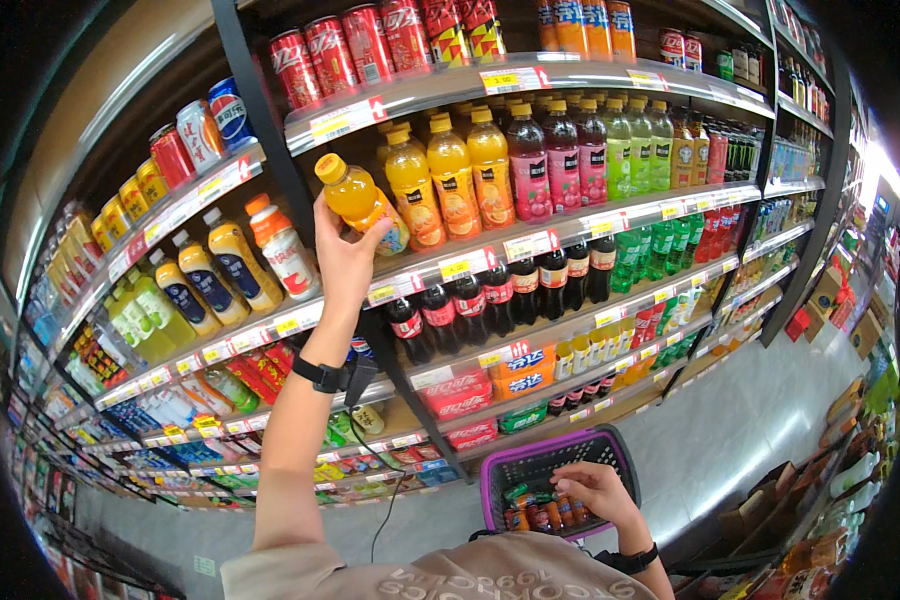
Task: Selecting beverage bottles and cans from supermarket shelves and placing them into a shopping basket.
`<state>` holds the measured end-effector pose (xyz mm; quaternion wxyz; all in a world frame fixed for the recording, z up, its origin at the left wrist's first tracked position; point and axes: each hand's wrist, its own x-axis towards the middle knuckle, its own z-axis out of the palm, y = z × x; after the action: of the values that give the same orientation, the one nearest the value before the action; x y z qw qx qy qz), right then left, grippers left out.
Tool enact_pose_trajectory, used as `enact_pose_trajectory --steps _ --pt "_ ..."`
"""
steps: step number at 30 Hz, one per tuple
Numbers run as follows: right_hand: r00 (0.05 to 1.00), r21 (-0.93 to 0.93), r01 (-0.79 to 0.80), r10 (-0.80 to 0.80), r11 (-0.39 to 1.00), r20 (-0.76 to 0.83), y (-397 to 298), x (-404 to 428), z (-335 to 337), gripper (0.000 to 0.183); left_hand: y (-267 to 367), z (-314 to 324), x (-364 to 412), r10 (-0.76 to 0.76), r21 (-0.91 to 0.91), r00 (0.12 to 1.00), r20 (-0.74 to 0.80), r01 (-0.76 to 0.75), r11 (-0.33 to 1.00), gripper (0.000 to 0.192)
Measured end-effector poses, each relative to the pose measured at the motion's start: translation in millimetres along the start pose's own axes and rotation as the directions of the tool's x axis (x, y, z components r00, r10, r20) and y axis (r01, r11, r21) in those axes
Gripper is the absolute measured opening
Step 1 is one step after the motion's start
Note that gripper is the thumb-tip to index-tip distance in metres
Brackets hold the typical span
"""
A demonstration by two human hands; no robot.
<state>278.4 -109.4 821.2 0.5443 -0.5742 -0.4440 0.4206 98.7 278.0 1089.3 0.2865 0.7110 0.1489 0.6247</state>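
My left hand grips a small bottle of orange drink with a yellow cap. The bottle leans left at the shelf's left end, beside a row of taller orange-juice bottles. Whether its base touches the shelf cannot be seen clearly. Lower down, my right hand hovers over a black shopping basket with a purple rim. Its fingers are loosely curled and apart, with nothing visible in them. Inside the basket lie several small bottles or cans, partly covered by that hand.
Pink-labelled juice bottles stand right of the orange ones. Cola bottles fill the shelf below, and red cans the one above. A black upright post divides the shelving. A cable hangs from my left wrist strap.
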Motion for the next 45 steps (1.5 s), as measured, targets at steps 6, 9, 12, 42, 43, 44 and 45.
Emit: enact_pose_trajectory --steps 6,9,12,42,43,44,45 --pt "0.999 0.002 -0.027 0.027 1.0 -0.044 6.8 14.7 -18.2 0.027 -27.9 9.9 15.3 0.08 0.136 0.996 -0.03 -0.075 0.988 0.079" --pt "0.998 0.015 -0.041 0.042 0.999 -0.053 7.5 17.6 -24.4 0.027 -36.3 12.9 13.2 0.065 0.11 0.997 -0.044 -0.06 0.992 0.082" --pt "0.997 -0.002 -0.058 0.057 0.998 -0.043 14.7 22.8 -27.6 0.027 -44.3 16.3 9.1 0.031 0.146 0.999 -0.031 -0.027 0.989 0.082" --pt "0.961 0.066 -0.263 0.267 0.963 -0.07 122.5 38.8 -92.3 0.032 -22.4 97.7 -137.9 0.207 0.154 0.974 0.092 -0.22 0.963 0.072" --pt "0.931 0.133 -0.347 0.358 0.928 -0.07 132.4 40.4 -100.3 0.031 -37.5 107.7 -151.8 0.236 0.102 0.966 0.106 -0.247 0.964 0.067" --pt "0.928 0.134 -0.33 0.347 0.934 -0.134 159.7 33.1 -108.9 0.03 -53.3 119.8 -166.1 0.207 0.123 0.956 0.21 -0.235 0.964 0.058" --pt "0.928 0.073 -0.329 0.337 0.941 -0.162 177.9 35.6 -116.3 0.031 -63.7 121.6 -177.7 0.172 0.166 0.936 0.307 -0.231 0.959 0.05"
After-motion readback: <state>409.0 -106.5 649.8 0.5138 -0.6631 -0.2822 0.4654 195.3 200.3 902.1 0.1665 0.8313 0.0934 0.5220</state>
